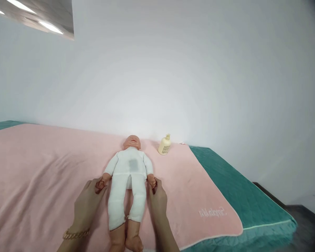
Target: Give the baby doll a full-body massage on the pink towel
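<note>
Glaring light strips (51,27) upper left, soft brightness, darkened top-right corner

Doll (130,168) and bottle (164,145) on blanket (186,189) — bottle farther right.

A baby doll (130,168) with a white cloth body lies face up on a pink blanket (183,189), head toward a pale wall (189,77), feet nearest the viewer. A person's left hand (88,201) and right hand (158,199) each grasp one of the doll's hands; a gold chain bracelet (76,235) circles the left wrist. A cream pump bottle (164,145) stands near the doll's head. A green quilted mattress (233,183) shows past the blanket's edges.
</note>
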Motion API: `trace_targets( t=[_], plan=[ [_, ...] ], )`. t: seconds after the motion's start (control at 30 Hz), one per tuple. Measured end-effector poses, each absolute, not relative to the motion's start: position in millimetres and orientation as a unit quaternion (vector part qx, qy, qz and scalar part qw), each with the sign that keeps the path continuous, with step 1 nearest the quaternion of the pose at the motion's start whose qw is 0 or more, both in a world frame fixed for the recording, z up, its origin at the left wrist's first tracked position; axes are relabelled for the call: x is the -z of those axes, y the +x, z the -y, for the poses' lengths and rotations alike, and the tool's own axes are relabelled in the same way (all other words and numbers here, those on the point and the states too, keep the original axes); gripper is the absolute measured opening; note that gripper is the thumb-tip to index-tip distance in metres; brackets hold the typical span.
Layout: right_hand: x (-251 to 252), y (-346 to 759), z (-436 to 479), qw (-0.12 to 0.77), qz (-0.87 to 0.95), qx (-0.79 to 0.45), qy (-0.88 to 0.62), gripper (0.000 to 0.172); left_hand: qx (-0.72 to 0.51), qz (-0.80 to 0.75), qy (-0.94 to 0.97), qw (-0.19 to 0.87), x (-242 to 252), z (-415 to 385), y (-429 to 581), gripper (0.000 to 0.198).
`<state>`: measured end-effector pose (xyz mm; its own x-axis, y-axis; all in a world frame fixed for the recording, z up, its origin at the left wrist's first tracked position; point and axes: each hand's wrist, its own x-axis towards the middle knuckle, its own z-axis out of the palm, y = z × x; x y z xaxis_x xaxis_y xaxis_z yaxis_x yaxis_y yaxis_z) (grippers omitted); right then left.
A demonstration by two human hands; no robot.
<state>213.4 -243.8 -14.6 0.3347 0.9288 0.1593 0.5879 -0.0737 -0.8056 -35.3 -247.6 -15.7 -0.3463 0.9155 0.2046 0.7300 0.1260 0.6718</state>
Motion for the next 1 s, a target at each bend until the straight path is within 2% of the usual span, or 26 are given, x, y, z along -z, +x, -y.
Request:
trace_targets(
  t=[0.13, 0.27, 0.37, 0.47, 0.57, 0.73, 0.87, 1.0],
  plan=[
    [20.5, 212.4, 243.6, 0.412, 0.543, -0.208, -0.702, 0.031, -0.348, -0.725, 0.578, 0.137, 19.9, 248.3, -32.9, 0.029],
    [18.0, 212.6, 244.5, 0.446, 0.528, -0.225, -0.687, 0.030, -0.389, -0.718, 0.547, 0.187, 14.2, 251.3, -36.5, 0.038],
    [15.9, 216.9, 236.6, 0.506, 0.490, -0.249, -0.664, 0.033, -0.452, -0.712, 0.489, 0.223, 8.9, 249.9, -36.7, 0.044],
    [14.1, 224.4, 214.9, 0.577, 0.447, -0.250, -0.636, 0.040, -0.539, -0.696, 0.424, 0.212, 5.7, 239.8, -33.0, 0.046],
    [8.3, 233.8, 183.0, 0.640, 0.448, -0.230, -0.580, 0.049, -0.652, -0.626, 0.388, 0.180, 2.7, 217.6, -31.4, 0.045],
    [-10.9, 251.0, 121.2, 0.691, 0.496, -0.216, -0.480, 0.048, -0.776, -0.510, 0.322, 0.187, -3.1, 161.7, -45.6, 0.049],
    [-22.0, 253.4, 67.4, 0.710, 0.519, -0.224, -0.420, 0.044, -0.798, -0.490, 0.297, 0.185, -6.9, 118.1, -57.7, 0.047],
    [-21.5, 244.2, 20.1, 0.699, 0.522, -0.302, -0.384, 0.043, -0.779, -0.467, 0.331, 0.256, -12.0, 80.8, -55.8, 0.058]
  ],
)
